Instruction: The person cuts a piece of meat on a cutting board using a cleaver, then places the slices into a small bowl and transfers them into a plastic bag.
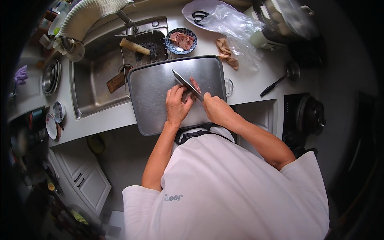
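My right hand (214, 108) grips a kitchen knife (185, 82), whose blade points up and to the left over a metal cutting board (153, 90). Left of the blade, my left hand (178, 103) holds a piece of raw meat against the board, mostly hidden under its fingers. A cut strip of meat (195, 84) lies just right of the blade. Behind the board stands a blue-patterned bowl (168, 48) with more raw meat (182, 40) in it.
A steel sink (96, 75) on the left holds a wire rack, a pale roll-shaped thing (135, 46) and a wooden block (117, 82). Clear plastic bags (237, 27), black-handled scissors (200, 17) and a crumpled brown cloth or paper (227, 54) lie behind. A ladle (274, 85) rests at right.
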Demonstrator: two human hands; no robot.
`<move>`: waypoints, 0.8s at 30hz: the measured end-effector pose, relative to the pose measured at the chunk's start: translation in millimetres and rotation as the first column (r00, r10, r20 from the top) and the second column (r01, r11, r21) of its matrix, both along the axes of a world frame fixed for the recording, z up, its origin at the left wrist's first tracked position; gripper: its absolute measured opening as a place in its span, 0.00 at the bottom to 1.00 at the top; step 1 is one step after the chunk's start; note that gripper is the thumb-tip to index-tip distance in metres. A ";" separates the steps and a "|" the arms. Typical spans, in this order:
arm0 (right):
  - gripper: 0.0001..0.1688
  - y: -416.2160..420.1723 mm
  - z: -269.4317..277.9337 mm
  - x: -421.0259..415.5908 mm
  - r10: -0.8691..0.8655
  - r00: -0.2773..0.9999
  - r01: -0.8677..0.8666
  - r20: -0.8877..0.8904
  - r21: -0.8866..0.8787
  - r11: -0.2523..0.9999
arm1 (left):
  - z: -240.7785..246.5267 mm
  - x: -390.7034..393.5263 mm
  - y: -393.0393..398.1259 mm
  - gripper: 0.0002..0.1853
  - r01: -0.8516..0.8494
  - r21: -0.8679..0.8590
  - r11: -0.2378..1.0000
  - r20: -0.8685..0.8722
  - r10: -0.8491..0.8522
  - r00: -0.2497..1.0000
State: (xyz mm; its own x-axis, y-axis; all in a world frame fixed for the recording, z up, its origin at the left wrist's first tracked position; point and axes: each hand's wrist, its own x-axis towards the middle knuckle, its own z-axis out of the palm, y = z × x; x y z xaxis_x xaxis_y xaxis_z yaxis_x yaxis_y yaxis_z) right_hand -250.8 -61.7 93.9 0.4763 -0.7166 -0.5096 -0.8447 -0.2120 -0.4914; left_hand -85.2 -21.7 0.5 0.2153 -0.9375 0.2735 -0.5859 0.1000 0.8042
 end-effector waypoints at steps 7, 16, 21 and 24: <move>0.13 8.2 -50.4 11.2 -0.053 0.995 0.064 0.082 -0.126 0.990 | 0.8 -0.3 2.0 0.16 0.003 -0.009 1.000 -0.005 -0.003 1.000; 0.11 5.2 -58.9 4.6 -0.102 0.957 0.155 0.271 -0.185 0.970 | -9.1 0.3 1.4 0.17 -0.012 -0.042 0.999 -0.038 0.011 0.999; 0.11 8.8 -23.7 -7.3 -0.079 0.981 0.113 0.175 -0.193 0.975 | -13.0 0.2 2.4 0.16 -0.023 -0.038 0.999 -0.028 0.022 0.999; 0.11 13.2 -8.2 -11.4 -0.051 0.991 0.073 0.123 -0.179 0.981 | -9.9 0.3 3.4 0.17 -0.006 -0.035 0.999 -0.018 0.005 1.000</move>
State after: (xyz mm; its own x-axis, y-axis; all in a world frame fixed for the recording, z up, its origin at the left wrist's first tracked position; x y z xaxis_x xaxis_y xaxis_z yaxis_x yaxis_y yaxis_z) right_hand -262.2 -48.5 85.7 0.4765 -0.8226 -0.3104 -0.7980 -0.2565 -0.5454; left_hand -84.9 -18.3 -9.4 0.2258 -0.9261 0.3023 -0.5718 0.1253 0.8108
